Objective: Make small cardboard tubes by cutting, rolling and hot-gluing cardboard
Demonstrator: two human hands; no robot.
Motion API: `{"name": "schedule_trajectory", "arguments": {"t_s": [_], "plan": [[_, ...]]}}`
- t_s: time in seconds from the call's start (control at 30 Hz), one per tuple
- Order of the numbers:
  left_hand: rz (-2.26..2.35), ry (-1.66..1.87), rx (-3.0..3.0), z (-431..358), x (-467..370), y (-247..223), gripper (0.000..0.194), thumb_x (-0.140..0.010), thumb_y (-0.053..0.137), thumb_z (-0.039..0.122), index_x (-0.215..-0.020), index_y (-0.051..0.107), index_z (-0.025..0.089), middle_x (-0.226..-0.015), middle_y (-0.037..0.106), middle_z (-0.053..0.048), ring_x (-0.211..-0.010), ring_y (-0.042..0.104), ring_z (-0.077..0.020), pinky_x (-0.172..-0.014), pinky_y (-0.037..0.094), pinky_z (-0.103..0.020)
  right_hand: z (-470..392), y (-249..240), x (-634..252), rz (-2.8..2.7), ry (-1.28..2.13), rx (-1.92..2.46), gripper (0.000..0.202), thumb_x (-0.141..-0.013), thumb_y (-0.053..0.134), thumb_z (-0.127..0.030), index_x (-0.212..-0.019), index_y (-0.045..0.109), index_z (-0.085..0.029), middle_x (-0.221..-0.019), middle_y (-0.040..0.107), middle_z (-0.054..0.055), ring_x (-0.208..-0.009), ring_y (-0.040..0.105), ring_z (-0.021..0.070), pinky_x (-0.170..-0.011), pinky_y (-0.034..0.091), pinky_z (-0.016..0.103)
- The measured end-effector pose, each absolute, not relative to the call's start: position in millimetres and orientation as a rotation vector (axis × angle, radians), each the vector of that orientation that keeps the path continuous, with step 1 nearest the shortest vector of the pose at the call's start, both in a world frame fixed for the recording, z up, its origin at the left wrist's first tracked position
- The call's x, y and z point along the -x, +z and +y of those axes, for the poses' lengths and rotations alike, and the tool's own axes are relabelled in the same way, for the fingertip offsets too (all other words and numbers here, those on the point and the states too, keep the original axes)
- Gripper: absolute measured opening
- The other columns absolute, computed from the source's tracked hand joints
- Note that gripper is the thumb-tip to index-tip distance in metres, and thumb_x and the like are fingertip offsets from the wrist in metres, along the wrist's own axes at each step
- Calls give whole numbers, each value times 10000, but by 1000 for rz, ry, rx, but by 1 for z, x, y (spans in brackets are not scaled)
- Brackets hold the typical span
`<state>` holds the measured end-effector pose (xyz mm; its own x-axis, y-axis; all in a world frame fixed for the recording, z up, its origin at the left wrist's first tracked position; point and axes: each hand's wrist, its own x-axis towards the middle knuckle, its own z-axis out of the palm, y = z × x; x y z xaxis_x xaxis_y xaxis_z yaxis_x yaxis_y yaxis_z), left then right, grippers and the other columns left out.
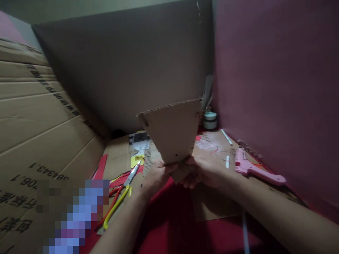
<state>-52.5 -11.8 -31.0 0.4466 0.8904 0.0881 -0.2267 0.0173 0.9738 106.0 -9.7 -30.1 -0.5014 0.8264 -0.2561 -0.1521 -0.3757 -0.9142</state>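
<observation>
Centre of the frame: a fan-shaped cardboard piece (174,130), wide edge up, narrow end down, held up in front of the person. Small dark holes near its lower edge and right side; top edge ragged, corrugation showing. A small brown flap (180,173) sticks out below, between the hands.

On handling, my judgement: board this thin likely creases where pressed, so thumbs are best placed close to the narrow end, with even pressure from both sides. Small pinches should suit it better than a hard squeeze; the broad upper part has no support and could sway or twist if one hand pulls ahead of the other. Worth keeping the holed edge free of the fingertips.

Pose: left hand (154,177) comes in from lower left, thumb along the narrow end, fingers closed narrowly on the board, their tips largely hidden. Right hand (202,171) reaches in from lower right, thumb and forefinger pinching the opposite side, other fingers curled under near the flap. Both forearms slant inward, wrists low, hands close together.

Around them: scissors (129,179) lower left of centre, beside the left forearm; pink glue gun (258,169) right of centre; red cloth (159,225) at bottom centre
</observation>
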Motion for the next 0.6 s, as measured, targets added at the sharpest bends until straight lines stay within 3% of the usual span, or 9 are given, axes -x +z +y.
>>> {"name": "schedule_trajectory", "arguments": {"t_s": [0.2, 0.33, 0.43, 0.6], "plan": [[697, 852, -1299, -10, 61, -30, 220, -780, 581, 322, -810, 690, 132, -579, 625, -70, -490, 560, -174, -483, 409, -273, -11, -28, -109, -1029, 2111, 787, 275, -821, 362, -267, -848, 582, -103, -610, 651, 89, -507, 618, 155, -441, 441, 223], [666, 864, -1288, -6, 64, -32, 248, -758, 607, 294, -942, 671, 140, -717, 645, -55, -532, 544, -143, -524, 425, -261, -7, -36, -110, -769, 2283, 683, 220, -738, 475, -191, -922, 564, -109, -724, 662, 88, -608, 637, 159, -542, 483, 239], [680, 884, -1335, -5, 66, -34, 307, -758, 608, 276, -1030, 653, 141, -897, 649, -71, -710, 568, -166, -648, 439, -268, -3, -38, -113, -678, 2330, 599, 198, -705, 495, -152, -882, 571, -106, -758, 665, 85, -688, 641, 168, -639, 506, 256], [749, 834, -1463, -4, 69, -36, 283, -765, 593, 290, -988, 671, 133, -798, 639, -52, -725, 549, -175, -660, 425, -273, -1, -25, -124, -628, 2444, 572, 280, -718, 413, -236, -854, 588, -66, -755, 667, 145, -708, 648, 193, -597, 510, 235]]}}
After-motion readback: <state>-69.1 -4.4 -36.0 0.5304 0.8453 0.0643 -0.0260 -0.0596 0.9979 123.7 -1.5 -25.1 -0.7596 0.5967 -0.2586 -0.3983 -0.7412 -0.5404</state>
